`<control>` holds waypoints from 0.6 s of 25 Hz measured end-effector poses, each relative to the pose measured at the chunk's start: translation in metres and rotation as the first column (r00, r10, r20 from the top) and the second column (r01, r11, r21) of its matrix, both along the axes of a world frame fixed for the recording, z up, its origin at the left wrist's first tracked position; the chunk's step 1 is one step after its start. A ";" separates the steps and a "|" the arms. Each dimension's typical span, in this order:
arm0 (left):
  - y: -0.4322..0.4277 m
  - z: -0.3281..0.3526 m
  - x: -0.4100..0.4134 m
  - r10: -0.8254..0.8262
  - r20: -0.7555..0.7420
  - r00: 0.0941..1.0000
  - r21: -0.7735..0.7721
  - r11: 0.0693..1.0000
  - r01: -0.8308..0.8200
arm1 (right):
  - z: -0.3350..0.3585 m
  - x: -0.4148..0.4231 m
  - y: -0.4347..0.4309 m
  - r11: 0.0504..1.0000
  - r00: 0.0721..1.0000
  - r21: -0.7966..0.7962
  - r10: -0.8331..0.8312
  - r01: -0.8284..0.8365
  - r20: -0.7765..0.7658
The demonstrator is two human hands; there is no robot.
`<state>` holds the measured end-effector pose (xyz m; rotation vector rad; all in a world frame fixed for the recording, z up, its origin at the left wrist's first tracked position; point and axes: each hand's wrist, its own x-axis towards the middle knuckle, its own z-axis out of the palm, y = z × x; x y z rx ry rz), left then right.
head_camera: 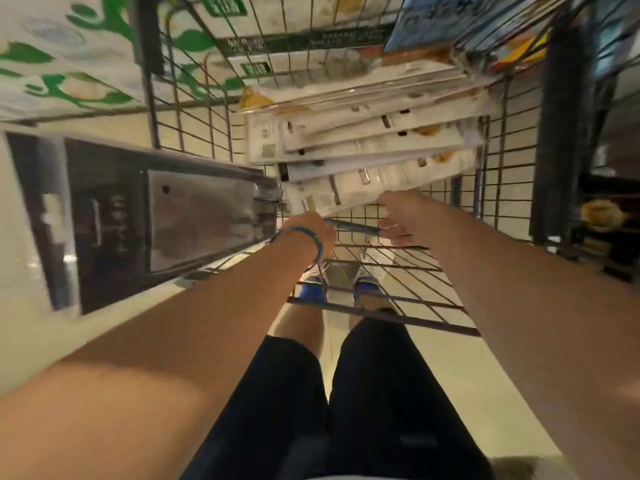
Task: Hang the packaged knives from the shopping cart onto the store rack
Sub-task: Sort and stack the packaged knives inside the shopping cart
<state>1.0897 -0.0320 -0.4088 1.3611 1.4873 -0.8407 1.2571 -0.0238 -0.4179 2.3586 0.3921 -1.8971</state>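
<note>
Packaged knives (pixel 363 147) lie fanned in the shopping cart (pixel 381 308). Left grip (pixel 311 228) and right grip (pixel 394 220) both pinch the nearest pack (pixel 349 195); tugging it could drag the loose pile down.

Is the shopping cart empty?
No, a stack of white packaged knives lies inside the wire shopping cart.

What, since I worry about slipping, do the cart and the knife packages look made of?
Cart: dark-coated metal wire, judging by its thin rigid grid. Knife packages: white printed card, probably under clear glossy plastic, given the glare; blur leaves this open. Left hand and right hand seem to hold a thin pack edge-on.
</note>
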 end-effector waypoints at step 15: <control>-0.013 -0.018 -0.002 -0.025 0.042 0.999 0.149 0.989 0.018 | -0.063 -0.032 0.001 0.870 0.869 0.021 -0.493 0.492 0.055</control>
